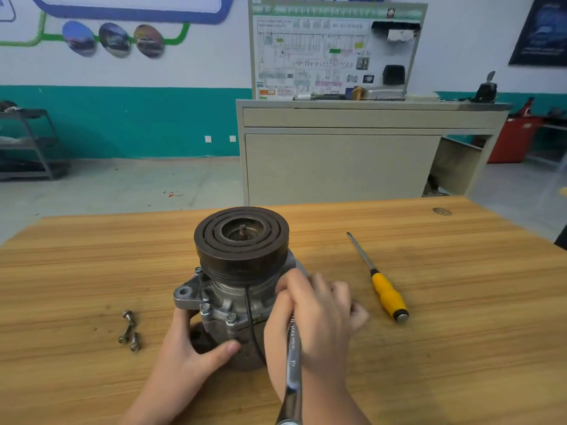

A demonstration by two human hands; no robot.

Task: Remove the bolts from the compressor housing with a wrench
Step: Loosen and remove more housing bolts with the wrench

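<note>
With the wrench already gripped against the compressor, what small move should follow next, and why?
Probably a short swing of the wrench handle to loosen a bolt on the right of the compressor housing. The right hand grips the wrench there, hiding its head; the left hand steadies the housing. Three removed bolts lie on the table, while two bolt heads remain seated in front.

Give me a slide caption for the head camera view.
Left hand steadies compressor while right hand works wrench; loose bolts nearby.

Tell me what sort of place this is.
Probably a car-repair training workshop: a wiring diagram board on a cabinet, a compressor on the wooden table, and a red tool cart.
</note>
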